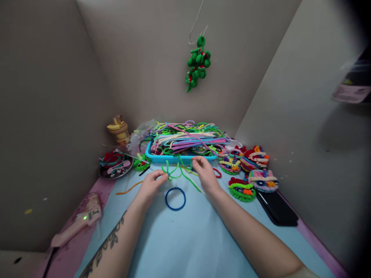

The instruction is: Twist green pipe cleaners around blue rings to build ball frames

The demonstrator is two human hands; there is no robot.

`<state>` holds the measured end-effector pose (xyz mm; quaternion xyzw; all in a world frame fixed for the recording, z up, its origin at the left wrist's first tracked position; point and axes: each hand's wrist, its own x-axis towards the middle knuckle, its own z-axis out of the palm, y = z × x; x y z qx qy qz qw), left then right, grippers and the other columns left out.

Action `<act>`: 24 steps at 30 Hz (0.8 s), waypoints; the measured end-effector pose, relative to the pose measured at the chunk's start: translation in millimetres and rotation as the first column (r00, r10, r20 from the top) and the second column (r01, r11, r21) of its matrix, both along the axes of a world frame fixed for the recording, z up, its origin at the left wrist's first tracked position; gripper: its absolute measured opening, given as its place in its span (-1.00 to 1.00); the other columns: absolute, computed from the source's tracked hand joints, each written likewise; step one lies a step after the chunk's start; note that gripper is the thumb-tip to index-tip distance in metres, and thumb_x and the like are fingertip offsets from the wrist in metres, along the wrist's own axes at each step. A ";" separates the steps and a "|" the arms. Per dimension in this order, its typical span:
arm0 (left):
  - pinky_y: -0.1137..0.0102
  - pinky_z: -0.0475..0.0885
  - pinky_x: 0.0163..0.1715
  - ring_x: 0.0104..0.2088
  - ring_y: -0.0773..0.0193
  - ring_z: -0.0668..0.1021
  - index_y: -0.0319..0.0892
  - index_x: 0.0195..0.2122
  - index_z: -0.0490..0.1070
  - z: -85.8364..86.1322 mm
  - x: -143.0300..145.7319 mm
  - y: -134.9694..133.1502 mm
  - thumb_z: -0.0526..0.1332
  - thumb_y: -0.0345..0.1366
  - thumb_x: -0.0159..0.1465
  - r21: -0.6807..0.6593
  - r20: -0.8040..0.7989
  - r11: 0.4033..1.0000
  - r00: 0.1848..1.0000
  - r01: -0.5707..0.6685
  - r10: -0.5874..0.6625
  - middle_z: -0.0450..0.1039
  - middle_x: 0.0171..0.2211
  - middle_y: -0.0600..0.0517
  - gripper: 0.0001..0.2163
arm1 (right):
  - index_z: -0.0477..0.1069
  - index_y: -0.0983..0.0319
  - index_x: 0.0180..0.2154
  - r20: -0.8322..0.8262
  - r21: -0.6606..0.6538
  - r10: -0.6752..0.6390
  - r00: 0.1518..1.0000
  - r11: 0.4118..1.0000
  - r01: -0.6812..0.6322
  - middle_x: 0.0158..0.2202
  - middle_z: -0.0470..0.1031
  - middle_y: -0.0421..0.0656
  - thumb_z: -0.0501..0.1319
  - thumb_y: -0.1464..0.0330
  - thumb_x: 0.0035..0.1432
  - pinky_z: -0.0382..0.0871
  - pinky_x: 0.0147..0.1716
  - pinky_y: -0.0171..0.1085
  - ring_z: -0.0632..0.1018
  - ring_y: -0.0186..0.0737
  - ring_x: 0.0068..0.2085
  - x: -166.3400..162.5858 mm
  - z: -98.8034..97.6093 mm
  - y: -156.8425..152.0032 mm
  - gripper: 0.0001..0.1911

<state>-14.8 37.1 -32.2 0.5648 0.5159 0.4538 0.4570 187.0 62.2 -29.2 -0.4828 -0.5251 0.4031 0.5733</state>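
My left hand [152, 184] pinches a bright green pipe cleaner shape [174, 171] with several thin arms spreading from its middle. To its right, my right hand [204, 174] is closed, thumb and forefinger together at a green pipe cleaner strand; its exact hold is partly hidden. Another length of green pipe cleaner [190, 180] slants down between the hands, beside a thin white stick [197, 184]. A dark blue pipe cleaner ring [175, 199] lies on the light blue table cover [185, 239], just below the hands.
A blue tray [171, 158] heaped with colourful pipe cleaners stands behind the hands. Finished fuzzy pieces [242, 189] and a black phone [276, 208] lie right. At left are a metal dish [116, 172], a pink glue gun [79, 222] and an orange pipe cleaner [129, 189]. A green bunch [198, 63] hangs above.
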 end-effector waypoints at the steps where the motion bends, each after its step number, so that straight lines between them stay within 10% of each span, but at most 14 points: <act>1: 0.43 0.27 -0.40 -0.46 0.31 0.40 -0.20 -0.50 0.41 -0.5 1.2 0.1 0.25 -0.12 0.05 0.010 -0.011 1.000 1.000 -0.019 0.019 0.37 -0.53 0.09 -0.77 | 0.41 0.16 -0.27 0.090 0.075 0.002 0.996 0.997 -0.009 -0.19 0.41 -0.11 0.17 0.17 0.05 0.22 -0.06 -0.12 0.38 -0.10 -0.09 -2.4 3.1 -4.5 -0.76; 4: 0.40 0.30 -0.34 -0.40 0.26 0.45 -0.18 -0.52 0.44 -0.1 5.7 -1.4 0.28 -0.20 0.00 0.102 -0.085 0.994 0.995 -0.037 0.045 0.42 -0.49 0.07 -0.84 | 0.47 0.10 -0.25 0.369 0.229 0.055 0.928 0.962 -0.148 -0.02 0.32 -0.10 0.27 0.28 -0.03 0.06 0.10 -0.06 0.26 -0.05 0.07 -11.9 9.2 -17.9 -0.78; 9: 0.31 0.33 -0.19 -0.30 0.17 0.49 -0.17 -0.48 0.49 3.2 11.1 -6.5 0.30 -0.27 -0.02 0.168 -0.148 0.986 0.988 -0.007 0.032 0.49 -0.41 0.01 -0.89 | 0.49 0.12 -0.43 0.458 0.117 0.169 0.873 0.962 -0.248 0.09 0.24 -0.13 0.29 0.32 -0.06 -0.05 0.14 -0.01 0.14 -0.03 0.17 -21.9 2.8 -24.4 -0.95; 13: 0.28 0.33 -0.14 -0.23 0.14 0.50 -0.18 -0.41 0.49 4.8 11.0 -6.1 0.30 -0.27 -0.03 0.162 -0.174 0.986 0.983 -0.026 0.054 0.51 -0.35 -0.02 -0.84 | 0.45 0.18 -0.52 0.346 0.037 0.248 0.905 0.960 -0.277 0.05 0.29 -0.11 0.29 0.31 -0.06 -0.01 0.12 -0.07 0.24 -0.08 0.13 -23.1 -5.8 -19.3 -0.91; 18: 0.32 0.36 -0.28 -0.26 0.22 0.48 -0.17 -0.13 0.35 -0.9 8.8 -3.4 0.11 -0.15 0.14 0.174 -0.203 0.959 0.944 -0.226 0.259 0.43 -0.18 -0.07 -0.69 | 0.32 0.21 -0.62 -0.172 -0.113 0.132 0.976 0.982 -0.153 -0.31 0.46 -0.15 0.32 0.15 -0.17 0.23 -0.10 -0.14 0.45 -0.11 -0.15 -11.3 -7.2 -3.3 -0.70; 24: 0.32 0.28 -0.29 -0.28 0.12 0.45 -0.14 -0.44 0.42 -14.8 16.1 -14.8 0.21 -0.14 0.04 0.094 -0.731 0.981 0.680 0.170 -0.048 0.43 -0.40 -0.05 -0.82 | 0.26 0.19 -0.55 -0.285 -0.177 -0.045 0.957 0.984 -0.006 -0.54 0.40 -0.21 0.17 0.02 -0.09 0.27 -0.41 -0.25 0.44 -0.22 -0.42 14.2 -4.1 -3.4 -0.63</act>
